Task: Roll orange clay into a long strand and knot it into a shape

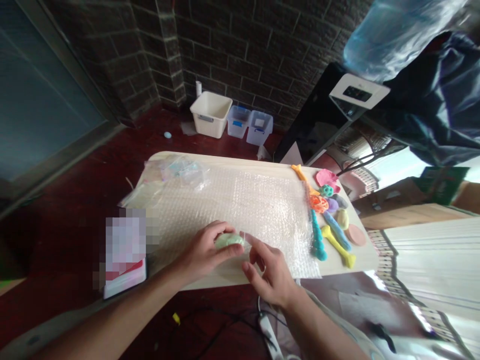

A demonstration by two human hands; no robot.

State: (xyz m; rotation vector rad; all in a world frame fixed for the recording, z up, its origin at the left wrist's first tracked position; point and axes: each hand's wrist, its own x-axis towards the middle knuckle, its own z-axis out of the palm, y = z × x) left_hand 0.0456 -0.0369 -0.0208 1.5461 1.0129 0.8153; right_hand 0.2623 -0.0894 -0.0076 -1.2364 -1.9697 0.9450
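My left hand (206, 250) is closed around a pale green rounded object (229, 241), which looks wrapped in clear plastic. Its exact kind I cannot make out. Beside it is my right hand (270, 270), its thumb and index finger apart. The index fingertip is at the object's right end; whether it pinches any film there is unclear. Both hands are above the near edge of a sheet of bubble wrap (266, 210) spread on a pale wooden table (365, 257).
Crumpled clear plastic bags (185, 172) lie at the table's far left. Along the right end are colourful toys, including a yellow bone (339, 246), a teal knobbly stick (318, 237) and an orange lattice ball (318, 203). Behind, a white basket (211, 115) and two clear bins stand on the floor.
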